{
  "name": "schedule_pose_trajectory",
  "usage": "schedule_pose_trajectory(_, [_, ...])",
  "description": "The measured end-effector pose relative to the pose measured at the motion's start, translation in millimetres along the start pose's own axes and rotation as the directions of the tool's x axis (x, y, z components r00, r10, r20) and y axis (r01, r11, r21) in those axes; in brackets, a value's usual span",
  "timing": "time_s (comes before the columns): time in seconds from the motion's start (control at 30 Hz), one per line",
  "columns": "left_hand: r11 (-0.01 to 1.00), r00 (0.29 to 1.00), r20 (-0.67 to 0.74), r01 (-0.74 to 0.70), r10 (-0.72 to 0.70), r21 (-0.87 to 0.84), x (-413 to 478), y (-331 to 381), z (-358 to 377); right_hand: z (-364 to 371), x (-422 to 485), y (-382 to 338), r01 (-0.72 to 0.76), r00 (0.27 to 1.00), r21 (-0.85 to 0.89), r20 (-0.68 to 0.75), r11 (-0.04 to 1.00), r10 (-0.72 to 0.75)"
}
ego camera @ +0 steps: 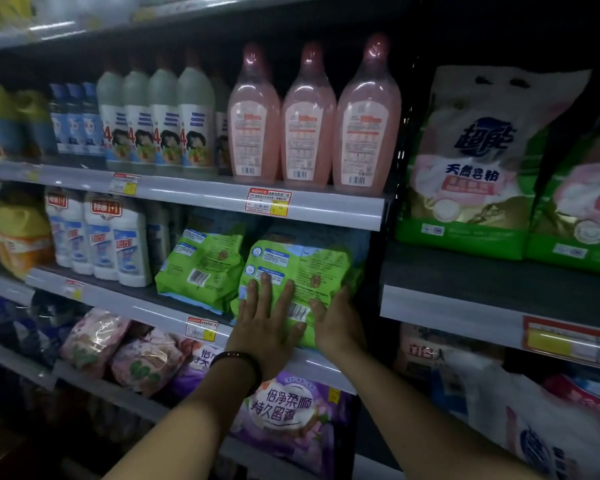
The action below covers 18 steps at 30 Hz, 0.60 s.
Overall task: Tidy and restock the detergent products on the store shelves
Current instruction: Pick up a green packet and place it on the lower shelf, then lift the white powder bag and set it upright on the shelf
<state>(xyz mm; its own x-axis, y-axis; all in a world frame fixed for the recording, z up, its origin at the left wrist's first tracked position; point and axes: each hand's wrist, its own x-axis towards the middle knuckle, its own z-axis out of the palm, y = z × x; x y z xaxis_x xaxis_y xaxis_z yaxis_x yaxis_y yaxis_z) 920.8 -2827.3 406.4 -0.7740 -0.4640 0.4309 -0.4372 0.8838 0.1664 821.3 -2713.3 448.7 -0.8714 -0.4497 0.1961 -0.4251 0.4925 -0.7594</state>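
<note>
Store shelving: dim aisle with tiered grey shelves; three pink bottles [307, 133] stand at 12 o'clock above the working spot, and large powder bags [471, 168] fill the next bay at 2 o'clock.
Task item: a green bag [302, 268] of detergent sits on the middle shelf [136, 306] at its right-hand end, back label and barcode facing out, its lower edge overhanging the shelf rail.
Neighbour: a second green bag [201, 268] leans just beside it at 9 o'clock, touching or nearly so.
Left hand [267, 317]: lies flat against the bag's front, fingers straight and spread and pointing to 12 o'clock, nothing grasped; a dark bracelet [239, 356] circles the wrist.
Right hand [336, 323]: holds the bag's lower right corner, thumb on the front near the barcode, fingers wrapped round the side edge and partly hidden.
Why held so: probably the flat palm pushes the soft pack back and upright while the other hand steers its corner into line with the neighbour.
Arms: both reach up from 6 o'clock and converge on the bag.
Below: a purple bag [284, 410] on the lower shelf at 6 o'clock.
</note>
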Motion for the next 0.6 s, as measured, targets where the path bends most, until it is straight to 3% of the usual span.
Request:
schedule_pose_trajectory(0.07, [0.999, 0.998, 0.061, 0.020, -0.022, 0.032, 3, 3, -6, -2, -5, 1, -0.036, 0.999, -0.030, 0.033, 0.999, 0.037])
schedule_pose_trajectory(0.17, [0.997, 0.982, 0.169, 0.076, -0.080, 0.027, 9, 11, -16, -14, -15, 1, -0.043, 0.998, -0.213, 0.046, 0.976, 0.054])
schedule_pose_trajectory(0.3, [0.977, 0.947, 0.253, 0.210, -0.196, -0.029, 5, 44, -30, -45, -73, 28, 0.199, 0.979, -0.303, 0.025, 0.932, -0.201])
schedule_pose_trajectory(0.37, [0.968, 0.974, 0.146, 0.195, -0.172, -0.160, -12, 75, -30, -57, -108, 56, 0.282, 0.957, -0.339, 0.027, 0.898, -0.290])
schedule_pose_trajectory(0.43, [0.932, 0.991, -0.085, 0.067, -0.104, -0.357, -40, 109, -24, -66, -136, 86, 0.325, 0.939, -0.387, 0.026, 0.863, -0.342])
schedule_pose_trajectory(0.5, [0.899, 0.968, -0.251, -0.093, -0.019, -0.429, -72, 141, -13, -75, -157, 118, 0.322, 0.941, -0.391, 0.034, 0.862, -0.336])
schedule_pose_trajectory(0.53, [0.893, 0.961, -0.272, -0.158, 0.041, -0.422, -86, 156, -7, -82, -165, 135, 0.311, 0.948, -0.392, 0.061, 0.866, -0.312])
schedule_pose_trajectory(0.6, [0.854, 0.971, -0.188, -0.219, 0.145, -0.471, -110, 189, 0, -104, -178, 169, 0.250, 0.968, -0.427, 0.094, 0.869, -0.232])
